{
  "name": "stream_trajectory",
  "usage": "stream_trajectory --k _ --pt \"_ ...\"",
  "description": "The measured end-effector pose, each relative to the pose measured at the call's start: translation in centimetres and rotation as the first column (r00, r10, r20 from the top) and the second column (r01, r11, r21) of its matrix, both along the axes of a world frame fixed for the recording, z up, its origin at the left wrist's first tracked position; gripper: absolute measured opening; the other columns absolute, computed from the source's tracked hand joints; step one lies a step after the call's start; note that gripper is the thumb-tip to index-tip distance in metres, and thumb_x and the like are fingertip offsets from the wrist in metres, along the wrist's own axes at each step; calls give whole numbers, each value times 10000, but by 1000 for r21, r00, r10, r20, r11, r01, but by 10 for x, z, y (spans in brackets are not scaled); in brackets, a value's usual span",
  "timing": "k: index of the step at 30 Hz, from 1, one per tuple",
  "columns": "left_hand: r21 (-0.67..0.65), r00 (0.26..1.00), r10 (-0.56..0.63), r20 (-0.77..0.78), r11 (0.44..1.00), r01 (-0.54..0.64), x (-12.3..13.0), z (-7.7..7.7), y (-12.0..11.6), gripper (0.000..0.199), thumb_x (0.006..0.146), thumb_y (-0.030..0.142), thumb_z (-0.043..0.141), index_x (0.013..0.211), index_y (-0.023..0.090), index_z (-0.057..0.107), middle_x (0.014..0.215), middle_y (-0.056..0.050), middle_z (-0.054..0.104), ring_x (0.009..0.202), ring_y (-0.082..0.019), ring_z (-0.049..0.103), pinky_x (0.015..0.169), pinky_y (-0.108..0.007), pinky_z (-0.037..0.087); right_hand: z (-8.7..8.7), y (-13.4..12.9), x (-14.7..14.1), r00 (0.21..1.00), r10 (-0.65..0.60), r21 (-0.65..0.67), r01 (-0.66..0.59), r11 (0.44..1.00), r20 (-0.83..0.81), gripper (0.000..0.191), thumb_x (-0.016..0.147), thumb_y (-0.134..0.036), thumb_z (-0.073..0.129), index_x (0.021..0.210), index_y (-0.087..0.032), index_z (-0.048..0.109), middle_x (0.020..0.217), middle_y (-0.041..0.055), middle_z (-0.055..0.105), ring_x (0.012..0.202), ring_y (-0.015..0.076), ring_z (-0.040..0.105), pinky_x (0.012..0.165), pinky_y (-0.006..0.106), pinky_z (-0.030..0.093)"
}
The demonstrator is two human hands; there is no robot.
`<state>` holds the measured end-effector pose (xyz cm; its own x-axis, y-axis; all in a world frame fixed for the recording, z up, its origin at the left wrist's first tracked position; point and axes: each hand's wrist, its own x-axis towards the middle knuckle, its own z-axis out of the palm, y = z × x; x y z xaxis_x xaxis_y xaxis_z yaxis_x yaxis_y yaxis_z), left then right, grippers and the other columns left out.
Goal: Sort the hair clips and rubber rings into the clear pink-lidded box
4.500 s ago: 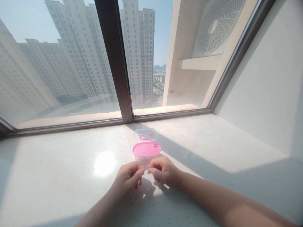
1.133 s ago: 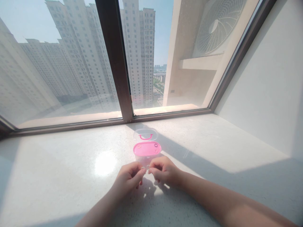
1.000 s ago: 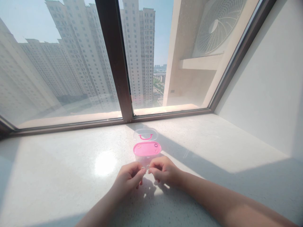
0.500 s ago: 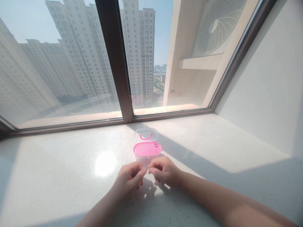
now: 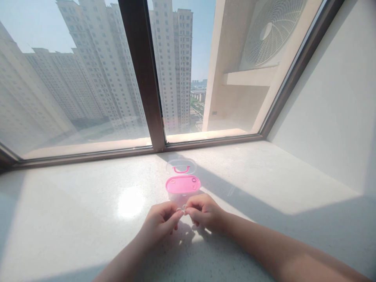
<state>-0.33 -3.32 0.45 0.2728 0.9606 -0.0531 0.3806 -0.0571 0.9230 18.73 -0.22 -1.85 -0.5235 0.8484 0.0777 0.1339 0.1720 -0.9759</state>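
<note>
My left hand (image 5: 165, 217) is closed, pinching a small pale ring (image 5: 179, 209) between thumb and forefinger. Facing it, my right hand (image 5: 205, 212) pinches another small pale ring (image 5: 184, 206) in the same way. The two rings meet, or nearly meet, between my fingertips; whether they are linked is too small to tell. Just beyond my hands stands an oval plastic box with a pink tray (image 5: 182, 185) on top. A few small rings lie on that tray, one of them a dark purple ring (image 5: 194, 180).
Behind the box lies its clear lid (image 5: 181, 164) with a pink handle (image 5: 181, 170). All of this rests on a pale speckled windowsill (image 5: 88, 219). A brown window frame (image 5: 157, 145) closes off the back, and a white wall (image 5: 323, 109) stands at right.
My hands have drawn slightly closer together, so the two pale rings now come to about touching. The box, tray and lid have not moved.
</note>
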Motion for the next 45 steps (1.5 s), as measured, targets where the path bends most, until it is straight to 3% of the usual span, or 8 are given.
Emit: stream_trajectory --k 6,13,29,37,45 --pt "102 987 -59 -149 992 75 1 2 0 410 863 426 553 569 145 598 523 -23 612 506 -121 528 519 -216 377 3 0 2 996 77 114 -81 990 42 173 780 -140 511 647 -132 621 511 -14 559 434 87 504 427 175 379" --pt "131 967 -91 -240 983 125 1 1 -2 427 873 395 537 545 133 615 504 -31 641 481 -109 514 508 -205 363 10 -1 1 987 132 209 -149 967 90 202 767 -116 492 580 -143 565 519 -9 563 473 93 488 464 192 356" --pt "201 924 -140 -355 954 222 -1 -1 -2 452 902 416 492 568 126 584 521 -1 564 515 -108 459 518 -229 314 9 1 5 955 204 352 -271 896 217 280 830 -164 499 554 -155 454 518 -49 395 512 80 358 500 219 273" --pt "197 917 -174 -360 946 257 -1 -2 -1 459 894 460 506 591 123 577 546 8 545 531 -104 442 521 -230 296 7 1 7 897 169 461 -362 810 409 249 814 -168 514 571 -156 461 545 -40 422 523 85 350 514 230 264" --pt "211 923 -181 -339 942 262 -3 -4 0 459 900 458 501 601 122 591 554 6 545 542 -108 453 528 -227 307 13 1 7 877 125 569 -403 717 463 185 835 -188 510 657 -161 553 603 -8 525 552 105 405 528 238 293"
